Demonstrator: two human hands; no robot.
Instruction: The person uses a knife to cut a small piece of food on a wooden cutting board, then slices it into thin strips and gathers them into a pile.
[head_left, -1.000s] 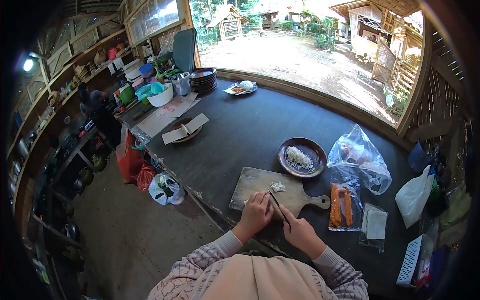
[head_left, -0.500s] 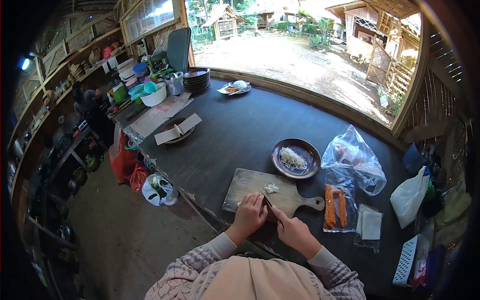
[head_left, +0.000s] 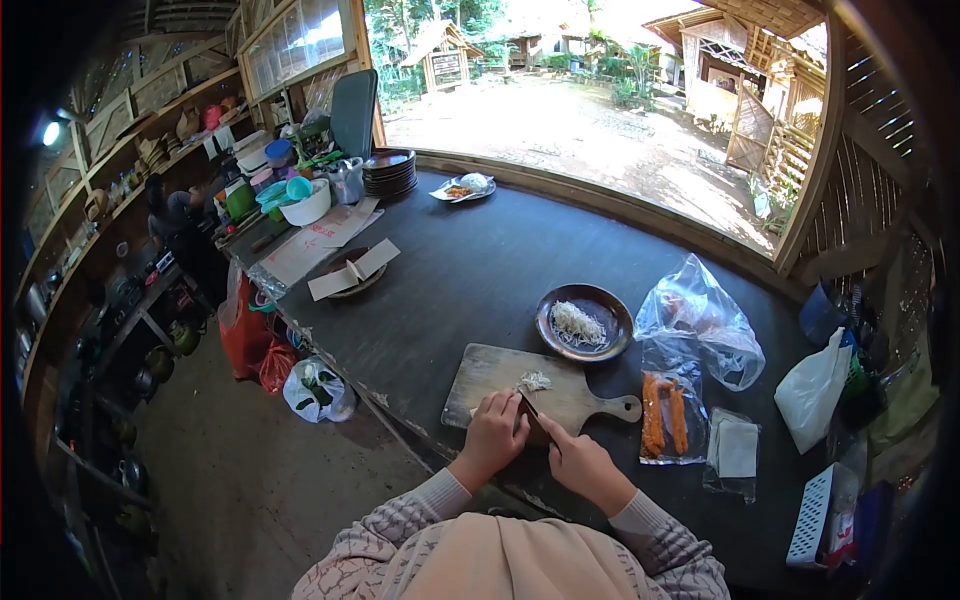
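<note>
A wooden cutting board (head_left: 500, 366) with a round handle lies at the table's near edge. On it sits a small heap of pale shreds (head_left: 535, 381). My right hand (head_left: 586, 466) grips a knife (head_left: 529, 405), its blade pointing away from me and beside my left fingertips. My left hand (head_left: 494, 432) rests on the board with curled fingers pressed down; what lies under them is mostly hidden, though a pale bit shows at their left. Beyond the board stands a round brown dish (head_left: 617, 298) holding a larger pile of pale shreds (head_left: 577, 324).
Right of the board lie a packet of orange sticks (head_left: 663, 418), a clear plastic bag (head_left: 700, 318) and a small white packet (head_left: 737, 448). Farther off are a plate of food (head_left: 463, 188), stacked dark plates (head_left: 390, 176) and a dish with cardboard (head_left: 355, 273). Another person (head_left: 180, 225) stands far left.
The whole view has shifted slightly. Both hands, the knife and the heap of shreds keep nearly the same places on the board.
</note>
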